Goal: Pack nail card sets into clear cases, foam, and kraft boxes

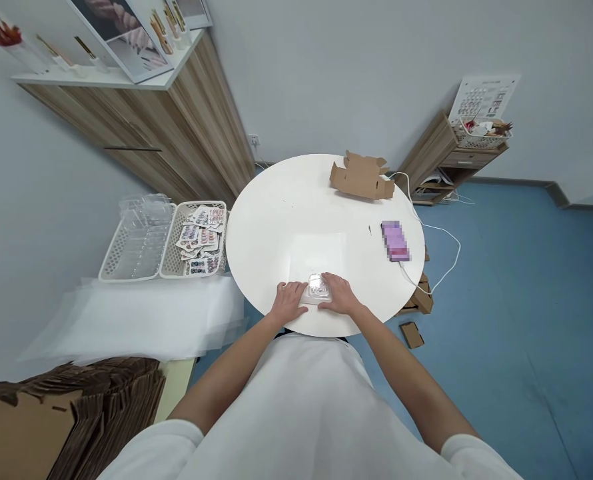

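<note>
A small clear plastic case lies near the front edge of the round white table, with small items inside too fine to make out. It rests on a thin translucent sheet that stretches away from me and shows a folded strip under the case. My left hand is on the left, thumb and fingers closed on the sheet beside the case. On the other side, my right hand grips the right edge of the case, fingers at its top corner and thumb lower down.
An unfolded cardboard box and a pixelated purple device with a white cable sit on the table. Left are a basket of printed cards, a basket of clear plastic shells and stacked translucent sheets. Flattened cartons stand below.
</note>
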The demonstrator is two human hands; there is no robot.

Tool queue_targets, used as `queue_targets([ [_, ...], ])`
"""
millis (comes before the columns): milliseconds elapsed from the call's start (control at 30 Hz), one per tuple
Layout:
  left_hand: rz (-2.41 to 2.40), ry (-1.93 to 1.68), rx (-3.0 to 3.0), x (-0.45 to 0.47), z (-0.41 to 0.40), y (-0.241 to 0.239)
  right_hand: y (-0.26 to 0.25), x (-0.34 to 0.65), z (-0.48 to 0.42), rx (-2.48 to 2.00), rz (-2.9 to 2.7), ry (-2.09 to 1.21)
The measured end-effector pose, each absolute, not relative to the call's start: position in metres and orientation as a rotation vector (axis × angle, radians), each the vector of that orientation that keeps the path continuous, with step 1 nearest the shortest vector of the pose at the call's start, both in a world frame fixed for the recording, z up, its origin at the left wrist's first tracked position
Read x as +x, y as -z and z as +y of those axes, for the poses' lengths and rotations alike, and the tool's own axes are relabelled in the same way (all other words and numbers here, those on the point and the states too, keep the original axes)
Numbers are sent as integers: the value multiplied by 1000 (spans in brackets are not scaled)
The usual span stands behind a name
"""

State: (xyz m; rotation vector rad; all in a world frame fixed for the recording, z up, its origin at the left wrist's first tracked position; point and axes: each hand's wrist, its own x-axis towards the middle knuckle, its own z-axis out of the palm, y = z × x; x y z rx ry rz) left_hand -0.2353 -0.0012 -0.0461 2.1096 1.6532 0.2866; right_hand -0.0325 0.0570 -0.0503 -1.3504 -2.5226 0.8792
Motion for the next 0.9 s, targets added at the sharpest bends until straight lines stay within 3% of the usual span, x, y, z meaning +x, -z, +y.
queue_targets([
  [433, 1694, -281, 2329, -241, 19, 53, 35, -35, 94, -1507, -2501, -1099],
  [600, 1488, -286, 2364, -258, 14, 46, 44, -22, 82, -1703, -2515, -880],
  [900, 1679, 69, 2297, -248, 38, 64, 58, -26, 87, -1673, -2711, -515],
])
